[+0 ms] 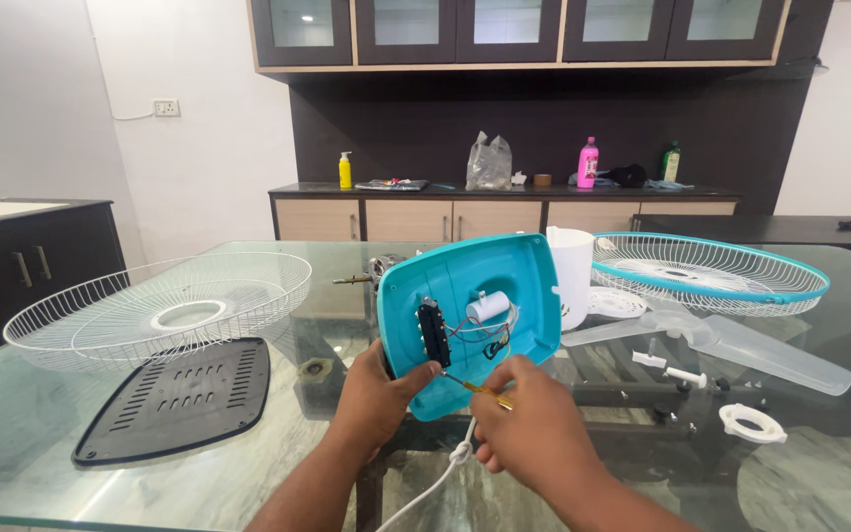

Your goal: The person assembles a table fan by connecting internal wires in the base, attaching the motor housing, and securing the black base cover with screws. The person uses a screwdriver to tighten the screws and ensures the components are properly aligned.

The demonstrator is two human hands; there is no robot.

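Observation:
A turquoise fan base cover stands tilted on the glass table, its inside facing me. A black switch block, a white capacitor and wires sit inside it. My left hand grips the cover's lower left edge, thumb by the switch block. My right hand holds a small screwdriver with a yellow handle, its tip pointing at the base of the switch block. A white power cord hangs below my hands.
A white wire fan guard and a black vented plate lie at left. At right are a teal-rimmed guard, clear fan blades, a white ring and small white parts. A white cylinder stands behind the cover.

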